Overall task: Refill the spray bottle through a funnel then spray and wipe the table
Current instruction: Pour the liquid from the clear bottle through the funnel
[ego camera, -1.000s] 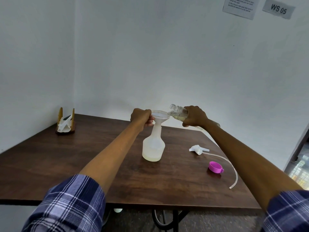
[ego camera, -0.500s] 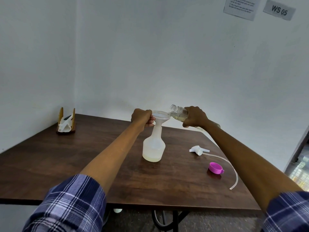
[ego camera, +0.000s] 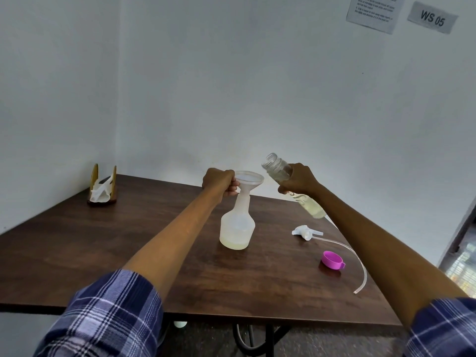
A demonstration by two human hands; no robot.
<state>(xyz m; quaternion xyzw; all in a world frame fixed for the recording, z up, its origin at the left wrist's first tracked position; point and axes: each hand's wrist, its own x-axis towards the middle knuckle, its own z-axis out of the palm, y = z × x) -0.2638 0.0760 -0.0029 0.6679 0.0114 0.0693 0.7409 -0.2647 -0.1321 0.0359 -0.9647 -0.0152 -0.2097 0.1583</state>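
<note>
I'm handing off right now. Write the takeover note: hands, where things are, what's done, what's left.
Left hand grips the funnel seated in the spray bottle, which stands mid-table with a shallow layer of yellowish liquid.
Right hand holds the refill bottle, mouth tilted up beside the funnel, not pouring; liquid remains inside.
Sprayer head with tube and purple cap lie on the table, right side. Napkin holder sits at the far left corner.
Left: finish filling, remove funnel, refit sprayer, spray, wipe.

Wooden napkin holder (ego camera: 102, 186) with white napkins — far left corner of the brown table (ego camera: 77, 240). High above the table's right end: printed notice (ego camera: 373, 12), "WS 05" label (ego camera: 432, 18).
</note>
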